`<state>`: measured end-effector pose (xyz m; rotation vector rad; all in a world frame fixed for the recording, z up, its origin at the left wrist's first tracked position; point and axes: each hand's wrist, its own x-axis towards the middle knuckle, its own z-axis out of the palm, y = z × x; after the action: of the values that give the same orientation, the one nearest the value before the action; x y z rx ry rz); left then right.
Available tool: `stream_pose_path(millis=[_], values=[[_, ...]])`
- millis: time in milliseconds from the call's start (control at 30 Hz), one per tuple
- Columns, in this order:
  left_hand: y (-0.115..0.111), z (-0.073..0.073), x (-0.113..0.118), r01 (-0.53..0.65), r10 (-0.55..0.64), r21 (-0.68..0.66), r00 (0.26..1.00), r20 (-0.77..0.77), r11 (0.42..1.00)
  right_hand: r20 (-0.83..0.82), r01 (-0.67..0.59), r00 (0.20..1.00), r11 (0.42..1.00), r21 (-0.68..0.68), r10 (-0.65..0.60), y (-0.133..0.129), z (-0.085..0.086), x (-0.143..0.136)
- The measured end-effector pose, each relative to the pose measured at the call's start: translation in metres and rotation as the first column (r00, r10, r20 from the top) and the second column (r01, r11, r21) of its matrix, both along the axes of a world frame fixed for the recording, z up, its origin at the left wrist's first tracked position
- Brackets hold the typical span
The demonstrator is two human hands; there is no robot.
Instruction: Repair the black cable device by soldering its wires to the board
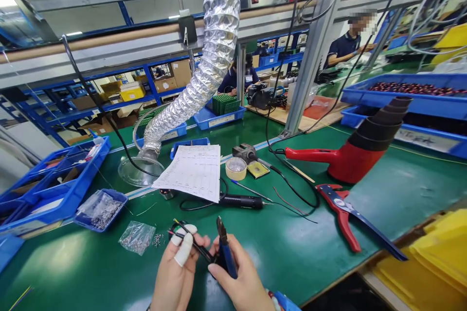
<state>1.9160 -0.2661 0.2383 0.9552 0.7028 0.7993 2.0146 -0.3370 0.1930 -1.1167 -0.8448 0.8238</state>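
Head view gives us two bare hands above one green surface (284,257). Our left hand (178,265) wears two white finger covers (184,250), and its fingers are pinched together on one black cable (201,248); at its far end we count at least two coloured wire tips, one yellow and one red. That cable slants between the hands, its near end beside the right hand (242,272), whose fingers are wrapped around one pair of blue-handled cutters (226,252), tip upward; we cannot tell whether the cutters' jaws fully meet. Beyond the hands we count one black tool (242,201), one blue pen (251,191) and one tape roll (236,169). To the right lie one red heat gun (353,155) and one wire stripper (341,211); to the left, one clear bag (137,238) of small parts. At least two people (345,49) are farther off.
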Motion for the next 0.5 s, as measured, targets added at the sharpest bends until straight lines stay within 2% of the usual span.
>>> stream_pose_path(millis=[100,167,233,300,400,500], values=[[0.012,0.012,-0.012,-0.016,0.017,-0.017,0.997,0.070,1.000,0.099,-0.056,0.994,0.998,0.026,0.053,0.004,0.007,0.009],[0.019,0.018,-0.019,-0.001,0.001,0.017,1.000,0.029,1.000,0.187,-0.077,0.980,0.997,0.018,0.073,0.010,0.018,0.017],[0.025,0.016,-0.022,0.021,-0.019,0.039,0.999,-0.046,0.999,0.214,-0.119,0.970,0.993,0.021,0.112,0.021,0.028,0.024],[0.029,0.005,-0.021,0.054,-0.048,0.045,0.991,-0.126,0.998,0.137,-0.175,0.976,0.983,0.046,0.167,0.033,0.033,0.028],[0.032,-0.020,-0.017,0.098,-0.080,0.074,0.973,-0.217,0.992,-0.036,-0.199,0.979,0.979,0.052,0.201,0.045,0.031,0.028],[0.033,-0.038,-0.017,0.120,-0.058,0.163,0.939,-0.340,0.979,-0.073,-0.194,0.979,0.981,-0.015,0.193,0.049,0.024,0.028]])
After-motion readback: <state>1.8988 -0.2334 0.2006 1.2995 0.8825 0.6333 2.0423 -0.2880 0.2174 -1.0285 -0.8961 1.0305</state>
